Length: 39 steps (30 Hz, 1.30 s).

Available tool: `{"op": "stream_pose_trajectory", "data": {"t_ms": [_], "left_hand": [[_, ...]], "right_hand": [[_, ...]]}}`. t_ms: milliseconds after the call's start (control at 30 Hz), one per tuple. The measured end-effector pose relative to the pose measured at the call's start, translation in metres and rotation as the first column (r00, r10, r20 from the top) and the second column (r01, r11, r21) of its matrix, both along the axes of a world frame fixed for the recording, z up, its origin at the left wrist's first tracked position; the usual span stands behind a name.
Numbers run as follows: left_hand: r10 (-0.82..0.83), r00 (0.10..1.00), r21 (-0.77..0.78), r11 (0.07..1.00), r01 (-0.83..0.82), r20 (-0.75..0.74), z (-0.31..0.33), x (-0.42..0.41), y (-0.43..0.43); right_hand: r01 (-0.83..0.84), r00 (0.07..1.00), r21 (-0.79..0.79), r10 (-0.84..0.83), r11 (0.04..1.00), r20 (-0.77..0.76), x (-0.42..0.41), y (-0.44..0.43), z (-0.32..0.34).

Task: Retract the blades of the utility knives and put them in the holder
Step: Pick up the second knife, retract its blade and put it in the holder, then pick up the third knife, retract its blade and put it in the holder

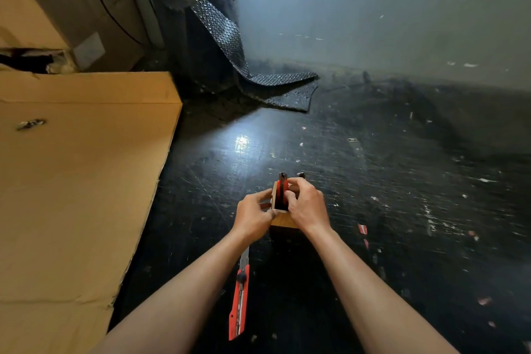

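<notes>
Down on the dark floor (373,167), the left hand (253,217) pinches the near-left corner of the small wooden holder (283,220) to steady it, while the right hand (306,204) closes its fingers around a red utility knife (283,188) standing in the slot. A second utility knife (239,296) lies near, left of the holder, blade still out. It looks light, stiff and slick plastic; best gripped mid-body by the slider, away from the blade. The right hand hides most of the holder's mouth, so how deep the first knife sits I cannot tell.
</notes>
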<state>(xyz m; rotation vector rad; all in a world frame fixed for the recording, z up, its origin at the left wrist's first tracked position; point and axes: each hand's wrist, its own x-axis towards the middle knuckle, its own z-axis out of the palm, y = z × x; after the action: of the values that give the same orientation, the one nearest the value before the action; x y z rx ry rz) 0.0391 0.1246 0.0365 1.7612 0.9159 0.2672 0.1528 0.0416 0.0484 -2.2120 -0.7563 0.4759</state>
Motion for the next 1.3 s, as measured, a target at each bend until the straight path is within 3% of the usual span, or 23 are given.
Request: {"op": "stream_pose_trajectory", "data": {"t_ms": [367, 567, 867, 1000, 1167, 1300], "left_hand": [[-0.029, 0.994, 0.146, 0.988, 0.044, -0.101, 0.006, -0.041, -0.013], [-0.007, 0.976, 0.221, 0.974, 0.057, -0.218, -0.005, -0.088, -0.026], [0.004, 0.934, 0.063, 0.998, 0.02, -0.357, -0.044, -0.143, -0.063], [0.047, 0.941, -0.026, 0.998, -0.059, -0.336, -0.051, -0.15, -0.072], [0.118, 0.946, -0.216, 0.958, -0.188, -0.303, -0.056, -0.155, -0.075], [0.166, 0.962, -0.28, 0.934, -0.224, -0.215, -0.048, -0.154, -0.071]], "right_hand": [[-0.057, 0.993, -0.031, 0.06, 0.998, 0.103, -0.036, -0.027, 0.013], [-0.137, 0.988, -0.253, 0.149, 0.958, 0.03, -0.078, -0.048, -0.007], [-0.263, 0.959, -0.423, 0.188, 0.867, -0.21, -0.15, -0.074, -0.052], [-0.252, 0.93, -0.355, 0.125, 0.9, -0.345, -0.17, -0.083, -0.061], [-0.193, 0.918, -0.3, 0.064, 0.934, -0.392, -0.174, -0.087, -0.064], [-0.14, 0.914, -0.223, 0.039, 0.965, -0.405, -0.167, -0.088, -0.055]]}}
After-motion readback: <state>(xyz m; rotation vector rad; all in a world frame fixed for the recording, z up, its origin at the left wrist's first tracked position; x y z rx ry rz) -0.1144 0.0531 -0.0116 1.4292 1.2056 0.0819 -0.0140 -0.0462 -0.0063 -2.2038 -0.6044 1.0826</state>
